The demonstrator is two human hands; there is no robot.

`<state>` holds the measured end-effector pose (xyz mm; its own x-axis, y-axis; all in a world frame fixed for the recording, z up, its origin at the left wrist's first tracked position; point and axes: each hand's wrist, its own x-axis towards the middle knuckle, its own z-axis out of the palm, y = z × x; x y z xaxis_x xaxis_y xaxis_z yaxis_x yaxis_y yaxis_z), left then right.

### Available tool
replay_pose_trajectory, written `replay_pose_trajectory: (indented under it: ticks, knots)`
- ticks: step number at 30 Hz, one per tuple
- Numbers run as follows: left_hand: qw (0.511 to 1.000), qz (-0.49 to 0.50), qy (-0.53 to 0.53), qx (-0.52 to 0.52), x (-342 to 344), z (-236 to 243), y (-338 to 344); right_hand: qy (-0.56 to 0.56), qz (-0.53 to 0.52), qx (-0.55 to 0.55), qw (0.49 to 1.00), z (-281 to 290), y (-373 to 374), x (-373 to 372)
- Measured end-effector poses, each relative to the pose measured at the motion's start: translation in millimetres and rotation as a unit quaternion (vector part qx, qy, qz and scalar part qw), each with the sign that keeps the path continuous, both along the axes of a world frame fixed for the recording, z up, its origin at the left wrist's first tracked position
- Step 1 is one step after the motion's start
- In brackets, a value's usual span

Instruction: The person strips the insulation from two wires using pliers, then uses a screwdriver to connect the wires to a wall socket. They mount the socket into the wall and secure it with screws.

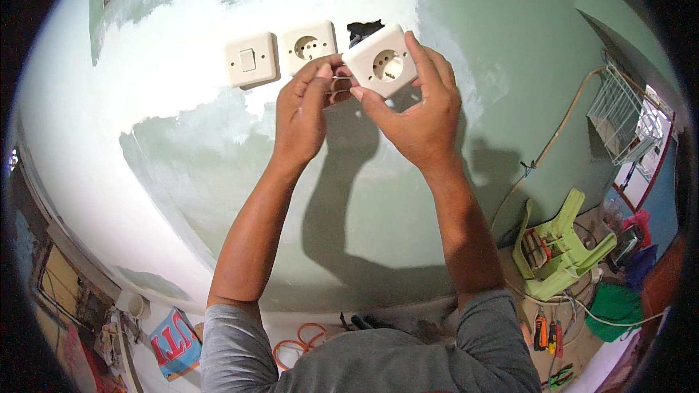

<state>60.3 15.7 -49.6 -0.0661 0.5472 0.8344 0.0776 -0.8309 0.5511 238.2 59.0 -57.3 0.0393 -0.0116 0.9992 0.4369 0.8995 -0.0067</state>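
A cream wall socket [382, 65], tilted and held off the wall, is gripped at its right and lower edges by my right hand [429, 113], thumb in front and fingers behind. My left hand [302, 105] is closed in a pinch at the socket's left edge. Something thin and pale shows by its fingertips, too small to name. Just behind the socket's upper left corner, a dark ragged hole [364, 29] opens in the wall, with a bit of blue-grey in it. Left of it a second socket [309, 47] and a light switch [249, 60] sit on the wall.
White patches cover part of the green wall [255, 167]. At the lower right lie an upturned lime-green stool [561, 247], screwdrivers [553, 335], pliers [561, 376] and a green cloth [615, 309]. A wire rack [626, 113] hangs at right; an orange cable [298, 342] lies below.
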Motion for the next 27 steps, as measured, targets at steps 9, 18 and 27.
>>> replay_pose_trajectory:
  ticks: [9,18,27]
  knots:
    - [0.985,0.144,0.086,-0.036,7,24,-23,0.002,0.037,-0.026,0.999,-3,-2,1]
    - [0.981,0.170,0.098,-0.002,14,7,-21,-0.102,-0.044,-0.055,0.992,-1,-15,17]
    - [0.966,0.225,0.120,0.051,-11,-28,6,-0.217,-0.155,0.033,0.963,-16,7,40]
